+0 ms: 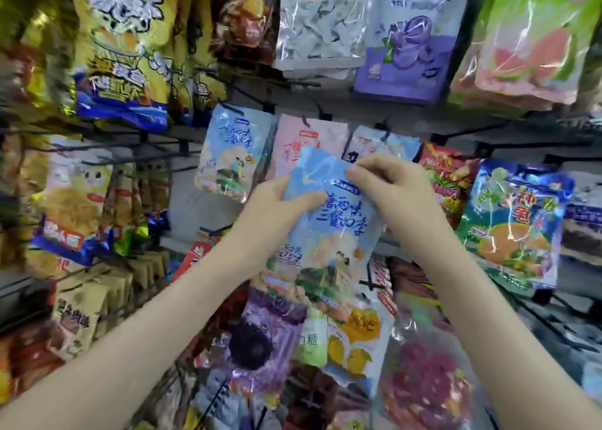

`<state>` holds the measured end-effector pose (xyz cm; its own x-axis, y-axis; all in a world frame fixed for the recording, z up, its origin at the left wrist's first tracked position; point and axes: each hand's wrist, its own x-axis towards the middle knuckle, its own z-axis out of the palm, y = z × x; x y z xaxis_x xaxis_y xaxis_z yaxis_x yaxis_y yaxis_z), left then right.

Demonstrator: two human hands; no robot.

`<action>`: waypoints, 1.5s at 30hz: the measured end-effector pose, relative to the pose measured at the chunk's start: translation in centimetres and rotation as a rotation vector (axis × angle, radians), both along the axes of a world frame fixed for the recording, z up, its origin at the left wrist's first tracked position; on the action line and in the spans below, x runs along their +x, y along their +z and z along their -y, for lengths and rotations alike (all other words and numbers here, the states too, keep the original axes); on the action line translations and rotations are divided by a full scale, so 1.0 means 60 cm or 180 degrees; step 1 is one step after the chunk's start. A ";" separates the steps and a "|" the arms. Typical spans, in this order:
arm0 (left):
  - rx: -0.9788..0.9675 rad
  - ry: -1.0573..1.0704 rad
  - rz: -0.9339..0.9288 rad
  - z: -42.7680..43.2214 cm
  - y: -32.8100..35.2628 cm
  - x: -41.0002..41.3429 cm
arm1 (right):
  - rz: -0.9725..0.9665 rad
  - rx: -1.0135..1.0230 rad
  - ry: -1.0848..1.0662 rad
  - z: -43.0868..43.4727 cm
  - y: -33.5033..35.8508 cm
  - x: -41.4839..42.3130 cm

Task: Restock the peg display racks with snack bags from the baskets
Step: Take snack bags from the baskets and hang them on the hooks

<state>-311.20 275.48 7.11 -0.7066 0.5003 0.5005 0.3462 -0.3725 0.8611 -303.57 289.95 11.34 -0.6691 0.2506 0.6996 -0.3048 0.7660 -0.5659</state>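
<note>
Head camera: the fingertips (360, 170) of the right hand (394, 192) pinch the top edge of a light blue snack bag (329, 234), thumb and forefinger closed on the flap. The left hand (277, 208) grips the bag's upper left side, its thumb lying across the front and the other fingers curled behind.

The bag is flat and glossy. It is sky blue at the top, with dark blue brush-style characters across the middle. Below them is a picture of small figures on a green hill against a peach cloud. It is held tilted, top leaning left, in front of the middle row of the peg rack (182, 133).

Two bags of this design are in view: the held one and a matching bag (228, 156) hanging on a peg just left of it. Beside that one hang one pink bag (303, 139) and one white-and-blue bag (384, 143). The held bag covers part of the pink bag, and the right hand partly hides the white-and-blue bag. To the right are one red bag (446, 175) and one dark blue bag (514, 221) with an orange picture.

The row above shows one yellow bag (120, 48), one white bag (319, 22), one purple bag (407, 38) and one green-and-pink bag (527, 38). The bags at the far left and along the bottom are too blurred to count.
</note>
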 end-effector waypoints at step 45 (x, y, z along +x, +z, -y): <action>-0.1364 0.1865 -0.2951 0.057 -0.011 -0.383 | -0.0964 0.1311 -0.1903 0.093 -0.033 -0.275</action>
<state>-334.18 272.08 6.46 -0.3389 0.4722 0.8137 0.9280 0.3103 0.2065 -320.08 284.37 9.33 -0.2678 0.1888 0.9448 0.1296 0.9788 -0.1588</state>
